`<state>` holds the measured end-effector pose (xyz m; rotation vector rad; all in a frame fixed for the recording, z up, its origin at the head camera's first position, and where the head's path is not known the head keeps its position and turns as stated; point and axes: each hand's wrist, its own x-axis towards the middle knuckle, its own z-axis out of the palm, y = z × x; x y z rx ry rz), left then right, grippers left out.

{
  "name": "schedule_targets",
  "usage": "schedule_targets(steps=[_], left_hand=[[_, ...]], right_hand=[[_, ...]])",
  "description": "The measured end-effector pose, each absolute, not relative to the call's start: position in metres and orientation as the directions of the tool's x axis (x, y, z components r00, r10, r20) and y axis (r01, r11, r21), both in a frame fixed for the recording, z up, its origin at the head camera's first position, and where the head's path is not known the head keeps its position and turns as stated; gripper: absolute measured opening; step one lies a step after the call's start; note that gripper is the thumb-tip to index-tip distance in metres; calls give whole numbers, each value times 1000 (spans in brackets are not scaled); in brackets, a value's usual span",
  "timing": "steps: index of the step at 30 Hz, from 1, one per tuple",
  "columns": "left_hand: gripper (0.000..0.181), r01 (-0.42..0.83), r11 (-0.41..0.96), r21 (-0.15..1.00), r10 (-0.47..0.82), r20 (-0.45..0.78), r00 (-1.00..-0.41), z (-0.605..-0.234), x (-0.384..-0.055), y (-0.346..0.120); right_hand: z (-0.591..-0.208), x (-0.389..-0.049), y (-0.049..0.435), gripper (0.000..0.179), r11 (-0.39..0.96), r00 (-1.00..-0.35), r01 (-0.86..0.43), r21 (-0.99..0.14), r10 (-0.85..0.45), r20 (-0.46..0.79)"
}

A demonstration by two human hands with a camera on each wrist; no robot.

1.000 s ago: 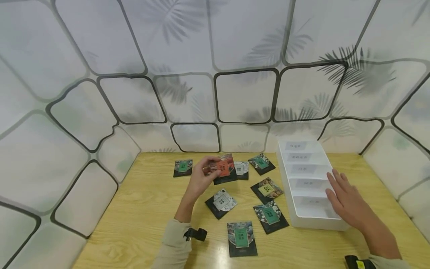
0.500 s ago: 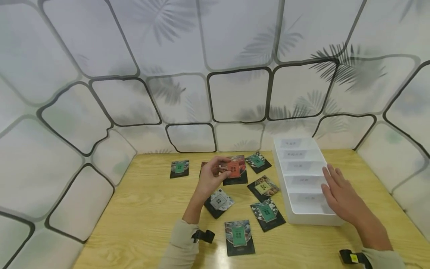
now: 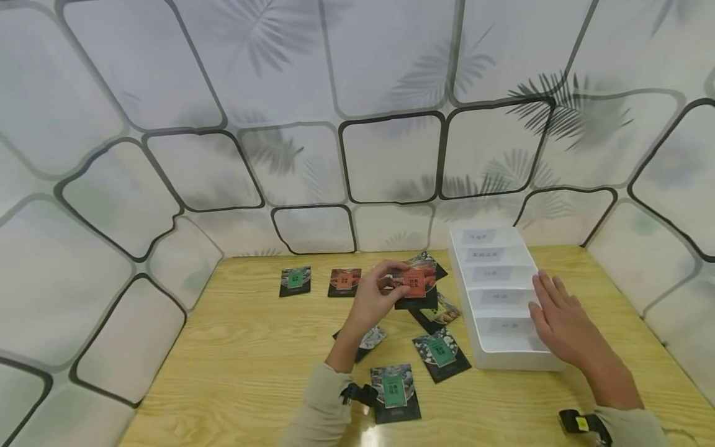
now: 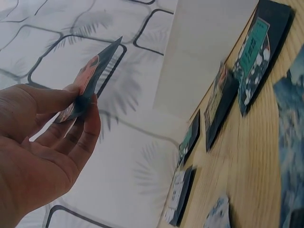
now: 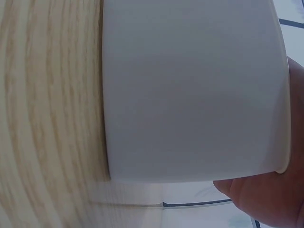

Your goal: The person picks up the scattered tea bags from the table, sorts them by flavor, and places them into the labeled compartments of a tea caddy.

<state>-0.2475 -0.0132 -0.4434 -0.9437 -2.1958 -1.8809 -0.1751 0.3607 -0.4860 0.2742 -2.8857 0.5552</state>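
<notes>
My left hand (image 3: 373, 301) pinches a dark tea packet with a red label (image 3: 415, 287) between thumb and fingers. In the left wrist view that tea packet (image 4: 97, 71) is tilted and raised above the table. Seen from the head, it overlaps a green-labelled packet (image 3: 438, 268) and a yellow-labelled packet (image 3: 448, 309). My right hand (image 3: 566, 323) rests with straight fingers along the right rim of a white compartment box (image 3: 516, 361). The box's compartments carry printed labels. In the right wrist view the box's smooth side wall (image 5: 190, 95) hides most of that hand.
On the wooden table (image 3: 234, 360) lie more packets: a red-labelled one (image 3: 344, 282), a green-labelled one (image 3: 295, 281) at the far left, a grey-white one (image 3: 371, 338) partly behind the left arm, and green-labelled ones (image 3: 442, 354) nearer the front. A patterned fabric wall (image 3: 313, 167) stands behind.
My left hand has carried the red-labelled tea packet rightward toward the box, uncovering another red-labelled packet on the table. The right hand stays at the box rim; the head view has shifted slightly.
</notes>
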Motion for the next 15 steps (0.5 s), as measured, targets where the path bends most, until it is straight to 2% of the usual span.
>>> schedule_targets(steps=[15], left_hand=[[30, 532, -16, 847, 412, 490, -768, -447, -243, 20]], right_hand=[[-486, -175, 361, 61, 901, -963, -227, -371, -152, 221]])
